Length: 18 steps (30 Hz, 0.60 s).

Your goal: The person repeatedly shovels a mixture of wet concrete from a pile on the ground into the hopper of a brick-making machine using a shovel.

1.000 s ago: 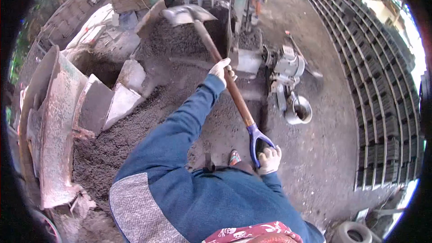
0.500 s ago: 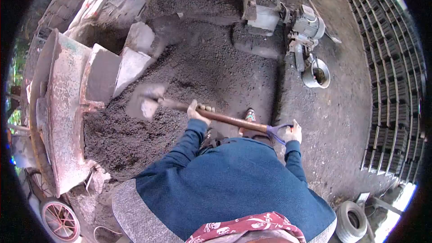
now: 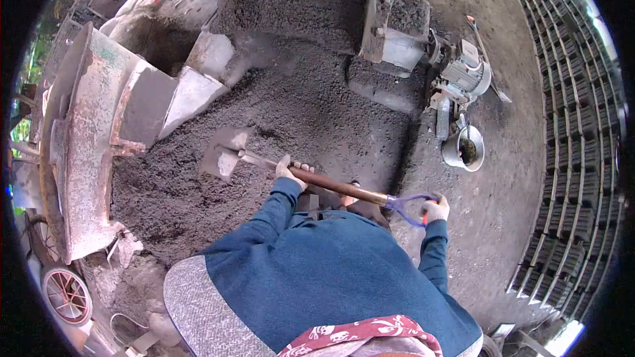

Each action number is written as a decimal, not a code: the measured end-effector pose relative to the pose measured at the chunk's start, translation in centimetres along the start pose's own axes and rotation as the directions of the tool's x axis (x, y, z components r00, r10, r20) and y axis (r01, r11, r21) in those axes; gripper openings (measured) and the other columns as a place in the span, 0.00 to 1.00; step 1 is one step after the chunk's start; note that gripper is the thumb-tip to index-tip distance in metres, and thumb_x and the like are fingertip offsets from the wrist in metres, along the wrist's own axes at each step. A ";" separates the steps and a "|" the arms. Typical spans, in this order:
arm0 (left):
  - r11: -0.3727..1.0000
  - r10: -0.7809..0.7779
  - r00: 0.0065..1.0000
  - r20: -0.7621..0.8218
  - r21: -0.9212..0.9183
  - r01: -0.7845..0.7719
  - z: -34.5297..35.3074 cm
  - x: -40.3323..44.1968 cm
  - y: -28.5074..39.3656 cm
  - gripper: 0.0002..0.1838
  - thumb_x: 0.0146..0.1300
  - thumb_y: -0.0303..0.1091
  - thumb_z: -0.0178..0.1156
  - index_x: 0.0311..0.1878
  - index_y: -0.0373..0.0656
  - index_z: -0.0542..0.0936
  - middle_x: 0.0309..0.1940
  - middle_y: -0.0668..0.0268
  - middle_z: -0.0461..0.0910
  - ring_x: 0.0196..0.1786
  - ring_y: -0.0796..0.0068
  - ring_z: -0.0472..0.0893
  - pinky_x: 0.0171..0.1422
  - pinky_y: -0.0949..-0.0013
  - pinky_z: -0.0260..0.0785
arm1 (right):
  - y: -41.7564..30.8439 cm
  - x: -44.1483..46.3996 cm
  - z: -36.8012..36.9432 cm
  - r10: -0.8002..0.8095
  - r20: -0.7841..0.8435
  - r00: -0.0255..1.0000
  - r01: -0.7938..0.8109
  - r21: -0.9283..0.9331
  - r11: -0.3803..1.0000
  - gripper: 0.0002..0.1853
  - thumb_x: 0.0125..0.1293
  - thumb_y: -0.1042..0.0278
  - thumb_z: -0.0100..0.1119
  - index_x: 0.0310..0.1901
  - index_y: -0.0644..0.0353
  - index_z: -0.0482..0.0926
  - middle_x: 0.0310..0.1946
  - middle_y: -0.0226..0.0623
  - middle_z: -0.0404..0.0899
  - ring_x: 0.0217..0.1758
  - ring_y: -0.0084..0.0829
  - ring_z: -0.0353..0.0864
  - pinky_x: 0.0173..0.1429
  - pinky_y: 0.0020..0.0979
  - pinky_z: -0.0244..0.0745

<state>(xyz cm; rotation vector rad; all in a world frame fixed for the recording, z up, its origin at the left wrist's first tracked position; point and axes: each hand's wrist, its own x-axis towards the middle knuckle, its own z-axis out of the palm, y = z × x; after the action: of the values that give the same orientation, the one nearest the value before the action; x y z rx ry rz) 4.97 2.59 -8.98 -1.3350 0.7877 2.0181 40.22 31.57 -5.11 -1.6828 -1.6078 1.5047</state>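
Note:
A shovel (image 3: 347,188) with a brown shaft lies slantwise across the front of my body. My left hand (image 3: 291,172) is wrapped round the shaft towards the blade. At the other end, my right hand (image 3: 436,210) grips the purple D-shaped handle (image 3: 402,205). The flat metal blade (image 3: 221,158) is over the dark, crumbly mix (image 3: 172,192) at the left, with a pale patch on its face. Whether the blade touches the mix I cannot tell.
A large rusty metal drum (image 3: 89,158) stands at left, near a red-rimmed wheel (image 3: 67,296). At right are a motor (image 3: 465,76), a bucket (image 3: 453,152), another long-handled tool (image 3: 486,53) and racks of stacked dark blocks (image 3: 569,205). A machine hopper (image 3: 400,49) stands ahead.
The blade, blurred before, now shows sharply. The view has shifted, with the motor and bucket lower in it. Both hands keep their hold on the shovel.

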 end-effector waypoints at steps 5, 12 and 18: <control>0.971 -0.102 0.972 0.209 0.233 0.052 4.1 7.0 -1.8 0.13 0.67 0.46 0.57 0.29 0.51 0.71 0.20 0.68 0.70 0.25 0.61 0.72 0.44 0.46 0.68 | 0.5 -1.3 -0.7 0.287 0.059 0.956 -0.292 0.264 0.919 0.16 0.46 0.84 0.56 0.41 0.69 0.76 0.23 0.39 0.76 0.18 0.33 0.75 0.21 0.37 0.73; 0.876 -0.194 0.952 0.237 0.479 0.059 14.4 21.0 -2.3 0.18 0.65 0.46 0.59 0.27 0.45 0.69 0.17 0.61 0.68 0.19 0.55 0.70 0.33 0.46 0.68 | -1.4 -1.8 11.0 0.258 0.018 0.966 -0.256 0.204 0.945 0.05 0.51 0.80 0.57 0.31 0.68 0.79 0.24 0.39 0.78 0.20 0.33 0.75 0.25 0.35 0.75; 0.859 -0.283 0.892 0.353 0.508 0.071 28.5 28.4 6.1 0.19 0.65 0.50 0.54 0.25 0.45 0.70 0.17 0.59 0.69 0.18 0.54 0.70 0.32 0.46 0.68 | -13.0 4.8 32.1 0.376 0.396 0.838 -0.545 0.615 0.570 0.10 0.62 0.76 0.57 0.44 0.65 0.80 0.32 0.39 0.80 0.29 0.37 0.79 0.34 0.44 0.81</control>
<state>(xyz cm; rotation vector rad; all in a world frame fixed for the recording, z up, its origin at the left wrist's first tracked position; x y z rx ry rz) -25.44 24.01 -25.39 -0.6315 0.8505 1.7101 5.69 26.98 -8.05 -1.5321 -0.4530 2.2568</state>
